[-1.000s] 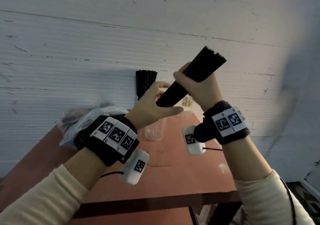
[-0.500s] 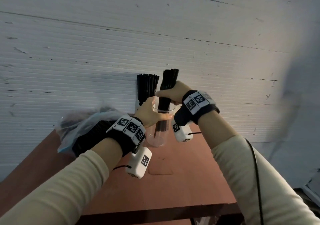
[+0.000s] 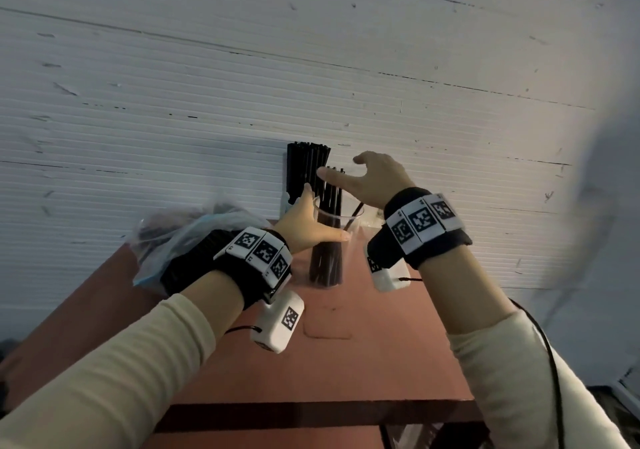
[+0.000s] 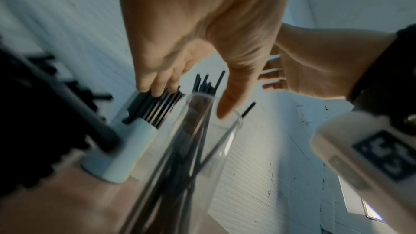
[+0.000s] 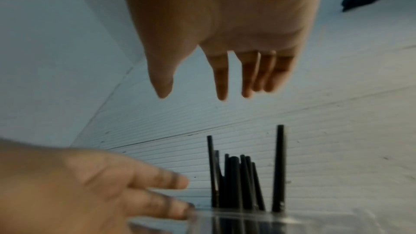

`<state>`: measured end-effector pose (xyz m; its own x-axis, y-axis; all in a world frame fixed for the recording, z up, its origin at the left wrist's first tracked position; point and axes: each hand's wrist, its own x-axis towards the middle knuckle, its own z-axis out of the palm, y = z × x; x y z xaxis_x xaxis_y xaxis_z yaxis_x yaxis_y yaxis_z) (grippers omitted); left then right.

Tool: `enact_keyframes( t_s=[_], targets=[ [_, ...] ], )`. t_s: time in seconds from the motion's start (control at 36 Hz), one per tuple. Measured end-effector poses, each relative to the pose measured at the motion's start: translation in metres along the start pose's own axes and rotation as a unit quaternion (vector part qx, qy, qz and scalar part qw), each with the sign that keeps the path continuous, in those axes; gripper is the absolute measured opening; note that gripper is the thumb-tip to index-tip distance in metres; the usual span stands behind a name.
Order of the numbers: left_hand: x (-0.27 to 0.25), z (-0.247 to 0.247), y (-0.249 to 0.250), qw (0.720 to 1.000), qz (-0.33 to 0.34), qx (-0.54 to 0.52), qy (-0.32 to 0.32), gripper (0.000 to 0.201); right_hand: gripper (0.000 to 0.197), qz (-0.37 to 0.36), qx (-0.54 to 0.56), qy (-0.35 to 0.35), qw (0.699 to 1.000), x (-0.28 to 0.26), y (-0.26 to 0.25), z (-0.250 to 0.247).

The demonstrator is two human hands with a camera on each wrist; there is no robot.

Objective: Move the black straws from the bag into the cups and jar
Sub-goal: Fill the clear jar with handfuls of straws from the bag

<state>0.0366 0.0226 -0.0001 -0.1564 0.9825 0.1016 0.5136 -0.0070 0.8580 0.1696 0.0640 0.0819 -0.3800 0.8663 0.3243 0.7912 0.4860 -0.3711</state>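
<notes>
A clear cup (image 3: 356, 219) stands at the far end of the table with a bunch of black straws (image 3: 327, 258) upright in it. My left hand (image 3: 326, 213) holds the cup, thumb across its front and fingers behind. My right hand (image 3: 339, 168) hovers just above the straw tips, fingers spread, holding nothing. The left wrist view shows my left hand (image 4: 189, 102) with its thumb on the cup rim (image 4: 238, 122), straws (image 4: 202, 84) poking out. In the right wrist view the right hand (image 5: 192, 96) hangs over the straws (image 5: 236, 181).
Behind the clear cup a white cup (image 3: 284, 202) full of black straws (image 3: 304, 164) stands against the white wall. The plastic bag (image 3: 180, 237) with more straws lies at the left. The reddish table (image 3: 381, 344) is narrow, its front edge close to me.
My right hand brought the straw bundle down into the clear cup, let it go and lifted away with fingers spread. My left hand stayed on the cup.
</notes>
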Motion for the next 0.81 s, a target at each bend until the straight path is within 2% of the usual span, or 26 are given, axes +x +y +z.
enact_keyframes(
  t_s=[0.06,0.11,0.19,0.25,0.31,0.39,0.44,0.5,0.56,0.64,0.75,0.81],
  targets=[
    [-0.003,-0.007,-0.006,0.999,0.0,0.022,0.031,0.115,0.081,-0.044,0.016,0.092,0.995,-0.009,-0.006,0.001],
    [-0.012,-0.017,-0.01,0.997,0.029,0.031,0.072,0.095,0.059,-0.11,0.048,0.175,0.977,-0.019,-0.014,0.005],
    [-0.029,-0.04,-0.018,0.988,0.086,0.037,0.124,0.062,0.035,-0.207,0.069,0.217,0.952,-0.031,-0.027,0.018],
    [-0.04,-0.058,-0.023,0.984,0.096,0.043,0.141,0.047,0.027,-0.248,0.083,0.185,0.947,-0.038,-0.035,0.031],
    [-0.051,-0.078,-0.028,0.983,0.083,0.047,0.158,0.039,0.024,-0.262,0.089,0.117,0.954,-0.044,-0.041,0.043],
    [-0.067,-0.103,-0.039,0.976,0.073,0.08,0.191,0.03,0.033,-0.22,0.049,-0.042,0.973,-0.05,-0.05,0.061],
    [-0.075,-0.117,-0.048,0.971,0.052,0.118,0.2,0.024,0.043,-0.181,0.011,-0.159,0.97,-0.054,-0.054,0.072],
    [-0.082,-0.129,-0.059,0.975,0.022,0.143,0.171,0.023,0.041,-0.165,-0.011,-0.228,0.96,-0.056,-0.058,0.084],
    [-0.087,-0.14,-0.07,0.979,0.003,0.164,0.118,0.025,0.034,-0.162,0.004,-0.24,0.957,-0.057,-0.062,0.093],
    [-0.09,-0.146,-0.084,0.98,-0.005,0.186,0.065,0.024,0.025,-0.187,0.018,-0.206,0.96,-0.056,-0.071,0.101],
    [-0.089,-0.143,-0.089,0.978,-0.001,0.196,0.072,0.022,0.015,-0.21,0.03,-0.127,0.969,-0.045,-0.089,0.114],
    [-0.087,-0.145,-0.092,0.977,-0.007,0.196,0.087,0.023,0.02,-0.224,0.012,-0.128,0.966,-0.039,-0.096,0.123]
  ],
)
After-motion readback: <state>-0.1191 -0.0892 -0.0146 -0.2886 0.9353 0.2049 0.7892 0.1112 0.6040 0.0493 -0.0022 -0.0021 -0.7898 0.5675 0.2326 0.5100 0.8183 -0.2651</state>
